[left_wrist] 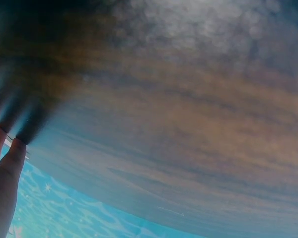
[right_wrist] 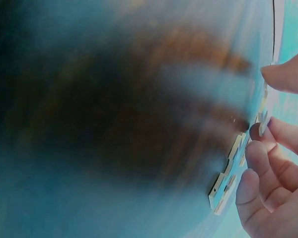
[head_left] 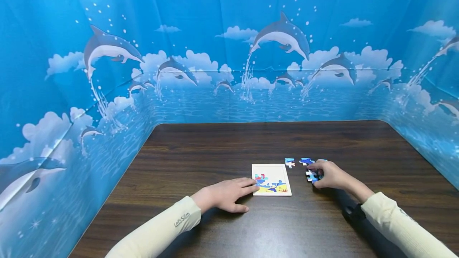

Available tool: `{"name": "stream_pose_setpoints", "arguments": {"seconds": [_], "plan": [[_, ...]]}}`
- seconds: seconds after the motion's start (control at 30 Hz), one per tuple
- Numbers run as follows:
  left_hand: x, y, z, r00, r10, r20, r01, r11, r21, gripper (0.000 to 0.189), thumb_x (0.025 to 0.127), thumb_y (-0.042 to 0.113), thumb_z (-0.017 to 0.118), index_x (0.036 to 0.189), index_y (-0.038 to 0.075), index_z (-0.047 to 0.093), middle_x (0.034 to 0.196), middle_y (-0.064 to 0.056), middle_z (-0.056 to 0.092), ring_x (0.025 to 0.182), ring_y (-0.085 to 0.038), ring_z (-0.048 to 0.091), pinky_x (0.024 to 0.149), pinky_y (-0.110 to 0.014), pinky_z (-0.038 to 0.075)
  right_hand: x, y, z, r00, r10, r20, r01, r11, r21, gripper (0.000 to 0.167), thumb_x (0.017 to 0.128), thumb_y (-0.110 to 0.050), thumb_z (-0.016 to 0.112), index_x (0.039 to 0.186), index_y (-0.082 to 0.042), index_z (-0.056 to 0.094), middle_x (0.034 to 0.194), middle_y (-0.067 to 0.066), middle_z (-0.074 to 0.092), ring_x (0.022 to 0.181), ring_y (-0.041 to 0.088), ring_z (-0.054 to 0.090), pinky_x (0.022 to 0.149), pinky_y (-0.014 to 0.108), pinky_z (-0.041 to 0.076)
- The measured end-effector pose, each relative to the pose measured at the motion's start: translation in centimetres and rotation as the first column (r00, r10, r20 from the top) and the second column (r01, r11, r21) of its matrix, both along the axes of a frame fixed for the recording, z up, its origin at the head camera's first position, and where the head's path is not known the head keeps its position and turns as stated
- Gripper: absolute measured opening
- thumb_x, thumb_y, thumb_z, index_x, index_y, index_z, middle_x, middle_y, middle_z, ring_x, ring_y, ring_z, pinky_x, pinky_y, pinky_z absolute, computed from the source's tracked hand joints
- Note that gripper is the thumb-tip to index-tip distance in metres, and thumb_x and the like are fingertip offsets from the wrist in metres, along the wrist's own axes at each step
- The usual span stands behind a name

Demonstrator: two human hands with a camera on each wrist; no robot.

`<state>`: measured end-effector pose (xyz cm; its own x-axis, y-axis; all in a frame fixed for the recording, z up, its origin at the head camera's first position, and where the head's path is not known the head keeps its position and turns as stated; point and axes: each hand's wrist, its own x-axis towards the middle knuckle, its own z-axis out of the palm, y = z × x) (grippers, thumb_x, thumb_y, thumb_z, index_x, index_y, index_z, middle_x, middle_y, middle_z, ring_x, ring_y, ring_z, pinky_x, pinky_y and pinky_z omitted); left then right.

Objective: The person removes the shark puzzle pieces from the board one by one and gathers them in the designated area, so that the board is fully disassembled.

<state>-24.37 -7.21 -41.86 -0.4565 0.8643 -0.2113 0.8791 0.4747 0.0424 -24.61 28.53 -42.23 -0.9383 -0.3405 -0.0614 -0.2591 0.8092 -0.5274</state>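
A square puzzle board (head_left: pixel 269 169) with a pale rim lies on the table, its lower part filled with colourful joined pieces and its upper part bare. My left hand (head_left: pixel 229 195) lies with fingers extended, fingertips over the board's left edge. To the right of the board, my right hand (head_left: pixel 333 175) pinches a blue and white puzzle piece (head_left: pixel 311 176) between thumb and fingers. The right wrist view shows that piece (right_wrist: pixel 262 121) edge-on at the index fingertip, the thumb (right_wrist: pixel 286 74) at its other end. Some loose pieces are partly hidden by the right hand.
One loose piece (head_left: pixel 289 162) lies by the board's upper right corner, another (head_left: pixel 306 161) just beyond the right hand. The dark wooden table (head_left: pixel 201 146) meets a blue dolphin-print curtain (head_left: pixel 215 102) at the back and sides.
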Motion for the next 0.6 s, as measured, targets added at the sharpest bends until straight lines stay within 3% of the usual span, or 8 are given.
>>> {"name": "stream_pose_setpoints", "arguments": {"seconds": [0.33, 0.6], "plan": [[-0.1, -0.09, -0.15, 1.0, -0.022, 0.0, 0.022, 1.0, 0.009, 0.066, 0.093, 0.045, 0.05, 0.149, 0.018, 0.028, 0.153, -0.005, 0.031, 0.141, -0.021, 0.03, 0.113, -0.033, 0.032, 0.19, -0.09, -0.02, 1.0, -0.024, 0.011, 0.024, 1.0, -0.003, 0.052, 0.066, -0.005, 0.072, 0.116, 0.005, 0.062, 0.083, 0.004, 0.052, 0.074, 0.016, 0.044, 0.058, 0.026, 0.037], [-0.03, -0.06, -0.03, 1.0, 0.001, 0.013, -0.001, 1.0, -0.001, 0.065, 0.093, 0.045, 0.05, 0.149, 0.021, 0.027, 0.154, -0.002, 0.029, 0.143, -0.018, 0.028, 0.114, -0.031, 0.029, 0.24, -0.2, 0.14, 1.0, -0.002, -0.031, 0.002, 1.0, 0.007, 0.055, 0.065, -0.004, 0.07, 0.118, 0.008, 0.061, 0.081, 0.005, 0.049, 0.071, 0.015, 0.042, 0.054, 0.023, 0.033]]}}
